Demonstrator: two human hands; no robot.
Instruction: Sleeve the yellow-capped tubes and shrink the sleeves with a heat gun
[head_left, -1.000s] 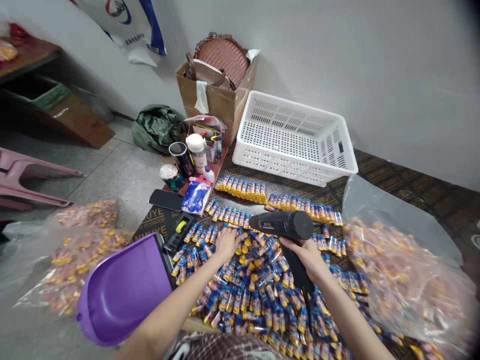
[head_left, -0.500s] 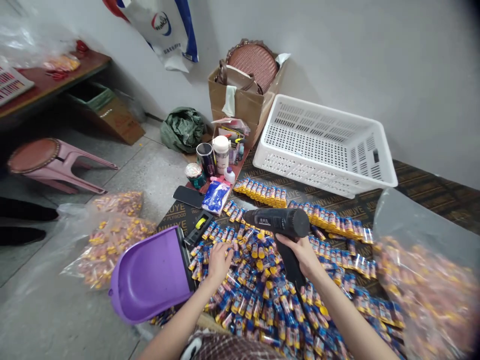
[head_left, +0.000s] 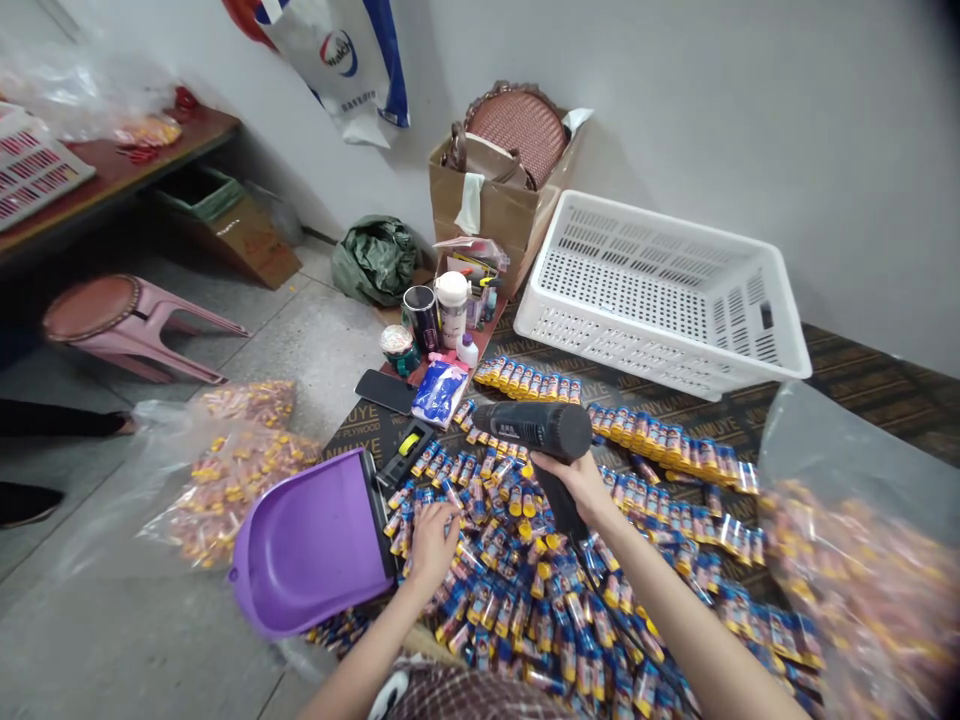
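Observation:
My right hand (head_left: 576,485) is wrapped round the grip of a black heat-gun-like blower (head_left: 534,428), whose barrel points left above the table. My left hand (head_left: 433,540) rests on the small blue-and-yellow wrapped tubes (head_left: 495,600), fingers slightly curled and apart; no tube is plainly held in it. Loose tubes lie in a heap under both hands. Behind and to the right, others stand side by side in rows (head_left: 671,445). A purple dustpan (head_left: 311,550) sits left of my left hand, its open edge beside the heap.
A white perforated crate (head_left: 660,295) stands at the back. Bags of tubes lie right (head_left: 862,590) and left (head_left: 232,470). A phone (head_left: 384,391), tape dispenser (head_left: 406,452), cups and a cardboard box (head_left: 487,205) are near the back left. Another person's feet show at far left.
The blower and my right hand have shifted left. My left hand has moved slightly down, its fingers more curled. The whole view has shifted a little, and the person's feet at left have moved.

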